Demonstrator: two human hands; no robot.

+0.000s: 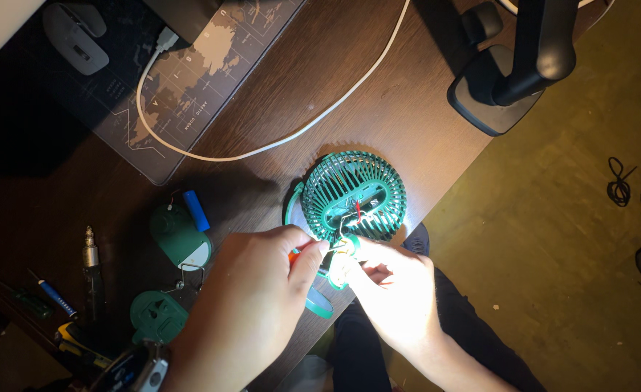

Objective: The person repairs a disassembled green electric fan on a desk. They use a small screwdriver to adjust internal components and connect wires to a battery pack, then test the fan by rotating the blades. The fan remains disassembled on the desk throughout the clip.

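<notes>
Green fan (354,196) at the table's near edge, both your hands on it.

Head view: the fan lies grille-up on a dark wooden table (349,94), lit brightly from close by, with an olive floor (553,239) to the right and shoes at the far right edge. A white cable (291,134) curves across the table past a map-printed desk mat (189,80); a black stand base (491,91) sits at the table's far corner. Your left hand (251,312) has its grip pinched shut on a small orange-tipped tool (293,255) at the fan's lower rim. Your right hand (393,290) touches the same rim, fingers curled; whether its grip holds anything, you cannot tell. Left of the hands lie green housing parts (179,236), a blue cylindrical cell (196,210) and a screwdriver (55,296).
</notes>
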